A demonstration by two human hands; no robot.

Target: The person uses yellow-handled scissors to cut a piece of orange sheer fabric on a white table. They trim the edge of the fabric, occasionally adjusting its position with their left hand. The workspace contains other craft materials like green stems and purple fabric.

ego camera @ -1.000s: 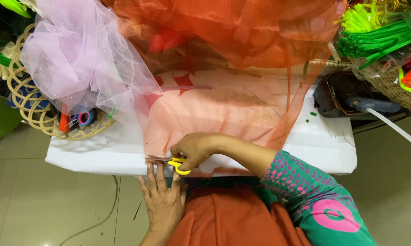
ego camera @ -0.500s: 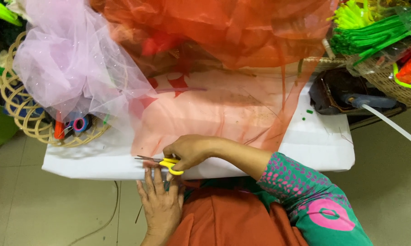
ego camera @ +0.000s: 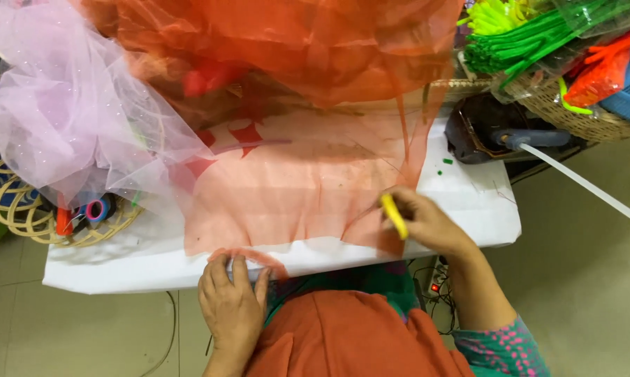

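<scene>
A sheer orange net fabric (ego camera: 294, 188) lies spread over the white table (ego camera: 469, 202), its bulk bunched up at the back. My left hand (ego camera: 232, 300) presses flat on a narrow orange strip (ego camera: 255, 257) at the table's front edge. My right hand (ego camera: 427, 222) is at the fabric's right front corner, closed around yellow-handled scissors (ego camera: 393, 215); only the handle shows.
Lilac net fabric (ego camera: 77, 119) drapes over a wicker basket (ego camera: 22, 209) with tape rolls at the left. At the back right stand a glue gun (ego camera: 531, 139), a black tray, and a basket of green and orange stems (ego camera: 538, 42). Tiled floor surrounds the table.
My right hand with the scissors has moved from the fabric's left front edge across to its right corner. A narrow orange strip now lies under my left hand.
</scene>
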